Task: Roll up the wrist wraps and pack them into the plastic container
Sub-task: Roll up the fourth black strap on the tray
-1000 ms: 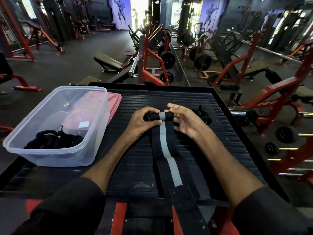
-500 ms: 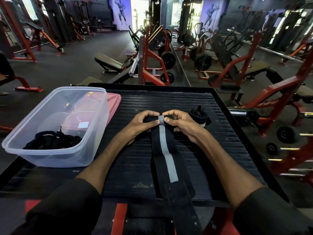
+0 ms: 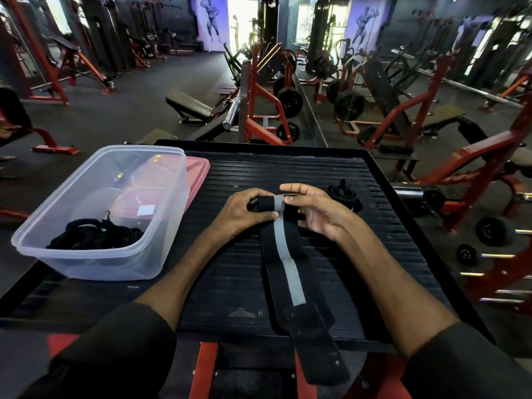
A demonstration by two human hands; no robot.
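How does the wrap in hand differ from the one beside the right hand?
The striped wrap is barely rolled, its tail trailing over the platform edge; the rolled wrap is a finished coil. The left hand and right hand grip the striped wrap; the rolled wrap lies free. Both are black, outside the container.

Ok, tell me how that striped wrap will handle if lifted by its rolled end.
Probably floppy: the wrap lies limp along the platform. Likely light: the left hand and right hand just pinch its roll. Released, the roll may unwind.
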